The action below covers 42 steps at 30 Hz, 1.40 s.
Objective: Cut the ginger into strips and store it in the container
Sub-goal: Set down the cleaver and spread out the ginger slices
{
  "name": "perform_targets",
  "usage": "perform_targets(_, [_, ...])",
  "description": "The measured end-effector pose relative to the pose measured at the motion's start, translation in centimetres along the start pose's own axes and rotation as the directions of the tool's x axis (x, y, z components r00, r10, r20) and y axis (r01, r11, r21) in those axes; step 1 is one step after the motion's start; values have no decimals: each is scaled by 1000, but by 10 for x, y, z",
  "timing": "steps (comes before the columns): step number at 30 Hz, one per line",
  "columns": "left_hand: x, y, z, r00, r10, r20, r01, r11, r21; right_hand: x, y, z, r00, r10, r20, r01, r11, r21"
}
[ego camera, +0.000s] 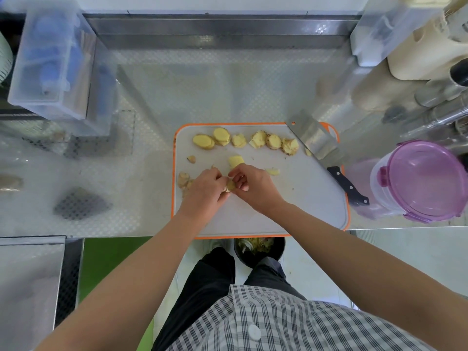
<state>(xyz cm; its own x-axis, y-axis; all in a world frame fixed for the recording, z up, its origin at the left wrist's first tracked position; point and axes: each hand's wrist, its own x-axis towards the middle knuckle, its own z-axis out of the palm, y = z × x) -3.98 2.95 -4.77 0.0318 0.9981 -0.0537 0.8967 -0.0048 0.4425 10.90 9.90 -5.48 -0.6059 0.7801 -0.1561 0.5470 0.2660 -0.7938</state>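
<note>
On the white cutting board point(291, 206) with an orange rim, my left hand point(206, 191) and my right hand point(253, 188) meet and both pinch a small ginger piece point(230, 185) between their fingertips. Several stacks of ginger slices point(244, 140) lie in a row along the board's far edge. A pale ginger chunk point(236, 160) lies just beyond my right hand, and ginger scraps point(183, 179) sit to the left of my left hand. A cleaver point(319, 143) with a black handle rests on the board's right side. The clear container with a purple lid point(423, 181) stands to the right.
A clear plastic box point(50, 64) stands at the back left and metal canisters point(443, 107) at the back right on the steel counter point(121, 193). A black bin point(258, 250) with peelings sits on the floor below the board's near edge.
</note>
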Motion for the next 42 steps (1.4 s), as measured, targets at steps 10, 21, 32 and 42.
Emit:
perform_targets(10, [38,-37,-36,956,-218,-198,227,974,22,53,-20,-9,974,-172,-144,138,966,-220])
perform_targets(21, [46,-66,-40,951,-255,-176,267,963,46,102,-29,23,970,-241,-41,165,770,-616])
perform_targets(32, [42,-73,-42,936,-314,-158,315,949,-18,116,-37,28,962,-272,-7,190,692,-697])
perform_targets(42, [66,-59,-36,872,-466,-149,451,884,-121,100,-29,20,976,-166,-143,40,775,-630])
